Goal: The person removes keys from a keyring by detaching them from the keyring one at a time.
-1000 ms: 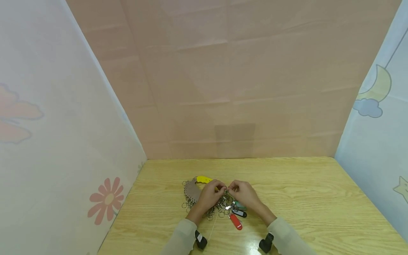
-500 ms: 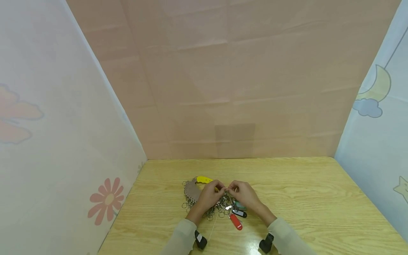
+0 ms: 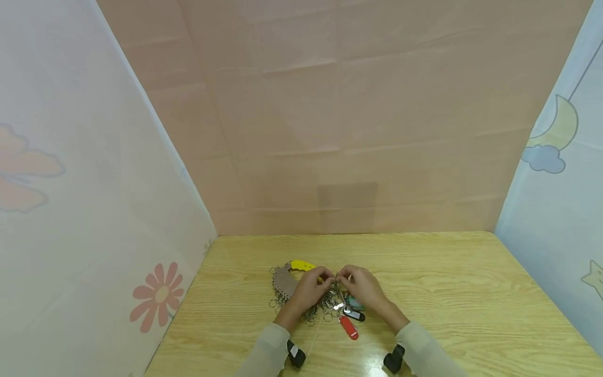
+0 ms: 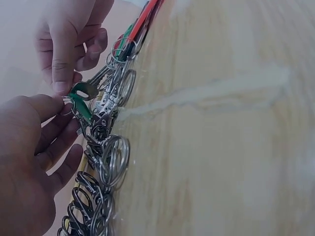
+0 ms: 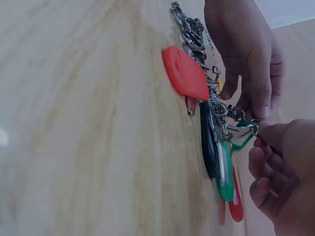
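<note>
A flat crescent-shaped grey key holder (image 3: 284,281) with a yellow handle (image 3: 301,265) lies on the table, its curved edge lined with metal clips and split rings (image 4: 114,160). My left hand (image 3: 308,288) is over its right end, thumb and finger pinching at a small metal ring. Facing it, my right hand (image 3: 361,287) pinches a small split ring (image 5: 253,130) at nearly the same spot. A green key tag (image 4: 81,108) and a key (image 4: 85,90) hang right by the fingertips. The fingers partly hide where the rings meet.
A red key tag (image 3: 348,328), a black key tag (image 3: 354,315) and a green one (image 5: 226,172) lie beside the holder's right end, near my right wrist. Wood-grain table (image 3: 447,293) surrounds them. A pale wall (image 3: 330,131) stands behind the table.
Both hands stay almost in place, with fingertips shifting very slightly to the right. A key hanging under the right fingers shows more distinctly than a second ago.
</note>
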Demonstrator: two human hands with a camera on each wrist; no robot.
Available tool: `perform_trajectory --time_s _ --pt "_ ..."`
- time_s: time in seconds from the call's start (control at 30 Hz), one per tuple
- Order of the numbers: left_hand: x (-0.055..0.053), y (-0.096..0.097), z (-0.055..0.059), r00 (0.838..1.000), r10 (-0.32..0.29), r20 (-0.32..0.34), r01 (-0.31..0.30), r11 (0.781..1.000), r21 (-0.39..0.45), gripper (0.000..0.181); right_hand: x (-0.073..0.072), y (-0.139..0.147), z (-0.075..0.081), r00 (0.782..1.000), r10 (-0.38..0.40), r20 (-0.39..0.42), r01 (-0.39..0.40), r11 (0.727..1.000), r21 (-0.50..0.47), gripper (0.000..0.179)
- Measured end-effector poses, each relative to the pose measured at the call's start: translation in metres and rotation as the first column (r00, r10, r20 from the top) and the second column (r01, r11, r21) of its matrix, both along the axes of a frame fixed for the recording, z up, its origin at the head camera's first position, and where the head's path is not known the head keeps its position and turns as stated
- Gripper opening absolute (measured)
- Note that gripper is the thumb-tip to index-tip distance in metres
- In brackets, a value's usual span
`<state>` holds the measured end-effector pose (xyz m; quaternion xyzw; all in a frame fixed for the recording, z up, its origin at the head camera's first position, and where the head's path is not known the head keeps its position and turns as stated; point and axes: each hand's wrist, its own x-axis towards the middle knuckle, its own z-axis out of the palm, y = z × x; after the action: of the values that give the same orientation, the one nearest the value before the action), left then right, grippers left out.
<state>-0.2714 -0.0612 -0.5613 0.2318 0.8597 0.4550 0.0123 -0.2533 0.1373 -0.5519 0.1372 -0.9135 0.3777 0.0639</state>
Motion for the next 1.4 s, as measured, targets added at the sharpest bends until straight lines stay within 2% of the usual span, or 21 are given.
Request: perform_trajectory --time_s 0.27,0.5,0.7,0.97,1.13,1.3,1.4 --pt "0.0009 -0.0008 -0.0005 1.0 -0.017 -0.006 0.017 1.0 -0.011 0.014 -0.0015 -0.0024 -0.0027 1.0 0.008 -0.03 -0.008 1.0 -0.005 0.005" --pt "-0.0001 0.0 -0.0023 1.0 0.005 0.021 -0.005 1.0 -0.004 0.018 -0.0015 -0.0033 -0.0009 0.999 0.053 0.003 -0.053 0.999 -0.006 0.014" --pt "0.0 0.0001 -0.0025 1.0 -0.015 -0.027 0.014 0.999 -0.038 0.018 -0.0018 -0.0069 -0.0023 0.999 0.029 -0.023 -0.029 0.999 0.023 0.013" --pt "-0.0001 0.0001 -0.0036 1.0 -0.009 -0.025 0.008 0.999 -0.034 0.016 0.0003 -0.0099 -0.0019 1.0 -0.005 -0.029 0.006 0.999 0.031 0.016" --pt "-0.0001 -0.0002 -0.0039 1.0 -0.008 0.005 0.008 1.0 -0.008 0.017 0.0016 -0.009 -0.001 0.995 -0.032 -0.098 0.04 0.996 0.085 0.016" --pt "-0.0009 0.0005 -0.0038 1.0 0.001 0.012 -0.001 1.0 -0.004 0.017 0.0015 -0.0074 -0.0023 0.979 -0.005 -0.204 0.042 0.983 0.18 0.014" --pt "-0.0017 0.0011 -0.0043 1.0 -0.003 0.019 0.003 1.0 0.001 0.017 0.0011 -0.0065 -0.0022 0.974 0.014 -0.227 0.033 0.979 0.202 0.013"
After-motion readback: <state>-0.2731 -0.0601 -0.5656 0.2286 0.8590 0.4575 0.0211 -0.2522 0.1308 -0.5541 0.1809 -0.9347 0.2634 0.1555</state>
